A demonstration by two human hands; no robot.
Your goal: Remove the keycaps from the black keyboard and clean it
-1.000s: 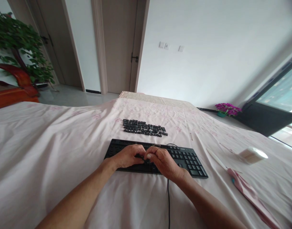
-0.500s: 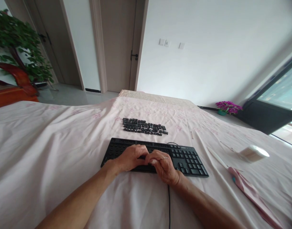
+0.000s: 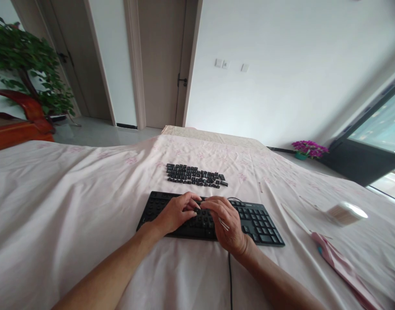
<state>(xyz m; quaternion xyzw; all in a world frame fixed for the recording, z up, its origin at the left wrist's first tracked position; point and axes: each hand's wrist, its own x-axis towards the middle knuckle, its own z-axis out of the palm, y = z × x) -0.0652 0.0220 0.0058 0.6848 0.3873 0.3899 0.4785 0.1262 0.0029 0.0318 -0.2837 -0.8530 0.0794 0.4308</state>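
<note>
A black keyboard (image 3: pixel 258 224) lies in front of me on the cloth. On its left part the keycaps are off and round black mounts show; the right part still has its keys. My left hand (image 3: pixel 178 212) rests over the middle, thumb and fingers curved around a small black keycap (image 3: pixel 197 211). Close beside it, my right hand (image 3: pixel 225 221) bends over the keys, its fingertips partly hidden. Two thin pale sticks (image 3: pixel 223 224) poke out from under its fingers; their exact kind is unclear. Behind the keyboard, loose black keycaps (image 3: pixel 194 175) lie in rows.
A clear tub of cotton swabs (image 3: pixel 346 214) lies at the right, near a pink cloth item (image 3: pixel 342 267). A single swab (image 3: pixel 309 202) and a short thin stick (image 3: pixel 260 187) lie on the wrinkled floral cloth (image 3: pixel 87 206). The keyboard cable (image 3: pixel 230 280) runs toward me.
My hands have come apart slightly from a tight, touching pinch. The right hand's fingers have stretched forward over the keys, and the pale sticks under them show more. The view has tilted slightly.
</note>
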